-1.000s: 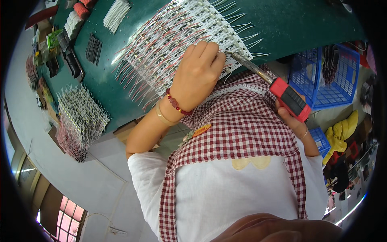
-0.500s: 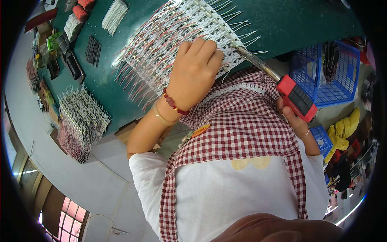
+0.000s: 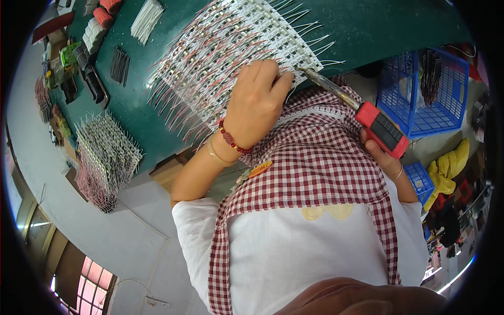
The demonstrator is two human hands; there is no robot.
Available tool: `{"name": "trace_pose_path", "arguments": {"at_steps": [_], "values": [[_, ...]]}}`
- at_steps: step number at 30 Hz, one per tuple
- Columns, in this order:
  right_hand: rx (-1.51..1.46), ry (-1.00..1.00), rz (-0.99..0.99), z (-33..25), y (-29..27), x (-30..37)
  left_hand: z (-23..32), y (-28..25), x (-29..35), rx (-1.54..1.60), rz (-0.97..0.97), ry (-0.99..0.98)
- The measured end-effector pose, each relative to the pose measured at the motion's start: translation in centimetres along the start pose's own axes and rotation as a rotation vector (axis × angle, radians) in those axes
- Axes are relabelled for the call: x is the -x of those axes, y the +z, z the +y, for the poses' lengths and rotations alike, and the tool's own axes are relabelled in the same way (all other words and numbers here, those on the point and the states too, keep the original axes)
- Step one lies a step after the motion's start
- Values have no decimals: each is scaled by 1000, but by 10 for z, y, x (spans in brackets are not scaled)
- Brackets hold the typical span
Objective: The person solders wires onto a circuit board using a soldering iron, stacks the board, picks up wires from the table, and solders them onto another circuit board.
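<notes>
A broad panel of small white circuit boards (image 3: 273,32) lies near the table's front edge, with rows of thin red, white and dark wires standing out of it. My left hand (image 3: 255,100) is closed, its fingers bent down over the panel's near edge; whatever they pinch is hidden beneath them. In my right hand (image 3: 379,153) is a soldering iron (image 3: 386,131) with a red and black handle. The iron's metal tip reaches the panel's near right corner, just right of my left fingertips; contact cannot be made out.
Another wired stack of boards (image 3: 107,152) sits on the table's left edge. Farther back are bundles of black wires (image 3: 119,65), white wires (image 3: 147,21) and red pieces (image 3: 103,18). A blue plastic basket (image 3: 438,113) stands to the right, beyond the table edge, above yellow cloth (image 3: 446,168).
My left hand has shifted slightly down, its fingers drawn nearer the panel's edge. The iron has moved a little to the left, and the panel has shifted slightly.
</notes>
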State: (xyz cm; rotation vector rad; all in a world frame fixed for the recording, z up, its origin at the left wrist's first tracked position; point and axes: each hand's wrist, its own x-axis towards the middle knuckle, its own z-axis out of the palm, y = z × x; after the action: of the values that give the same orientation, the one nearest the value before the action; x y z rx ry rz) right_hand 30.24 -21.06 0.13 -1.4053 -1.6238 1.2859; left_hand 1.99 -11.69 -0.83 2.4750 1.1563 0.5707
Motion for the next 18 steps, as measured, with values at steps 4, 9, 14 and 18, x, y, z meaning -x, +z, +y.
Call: {"name": "trace_pose_path", "arguments": {"at_steps": [4, 9, 14, 18], "values": [[27, -48, 3, 2, 0, 0, 3, -1, -4, -28, 22, -12], [-23, 54, -57, 5, 0, 2, 0, -5, -10, -11, -25, 29], [-9, -13, -6, 5, -1, 1, -4, -9, -12, 30, -80, 25], [-76, 45, 0, 1, -3, 1, -4, -11, -14, -21, -69, 55]]}}
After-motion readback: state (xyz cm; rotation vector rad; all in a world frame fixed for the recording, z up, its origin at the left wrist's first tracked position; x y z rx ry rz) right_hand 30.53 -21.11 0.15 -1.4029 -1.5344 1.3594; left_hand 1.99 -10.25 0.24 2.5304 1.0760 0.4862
